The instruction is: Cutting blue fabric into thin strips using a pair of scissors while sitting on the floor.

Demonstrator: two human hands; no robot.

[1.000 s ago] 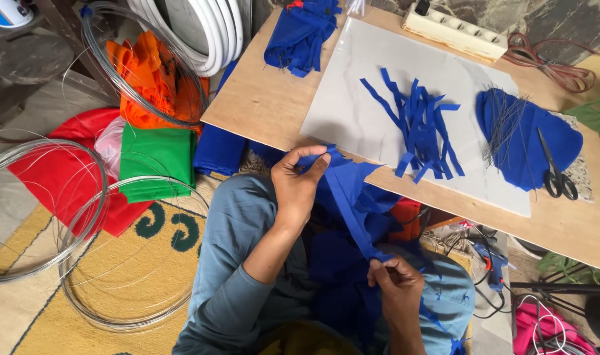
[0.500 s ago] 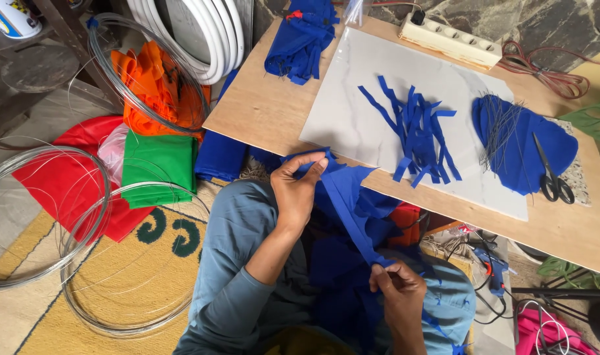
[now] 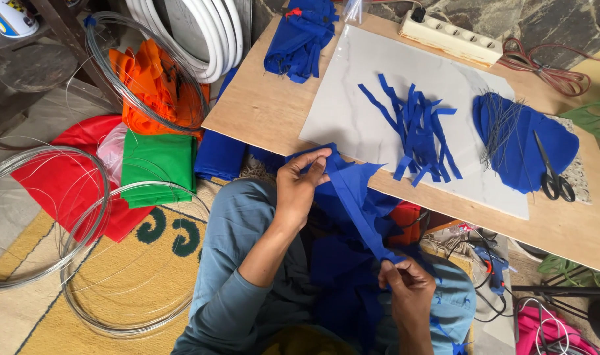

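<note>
Left hand (image 3: 300, 181) raised, wooden board (image 3: 260, 108), rug (image 3: 149, 263)

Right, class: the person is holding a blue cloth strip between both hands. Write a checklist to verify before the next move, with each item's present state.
1. Left hand pinches the top of the blue strip: ok.
2. Right hand grips its lower end: ok.
3. Strip stretched between the hands: ok.
4. Scissors lying on the wooden board, away from both hands: ok.
5. Cut strips gathered on the white slab: ok.
6. Strip's edge cleanly cut: cannot tell.
</note>
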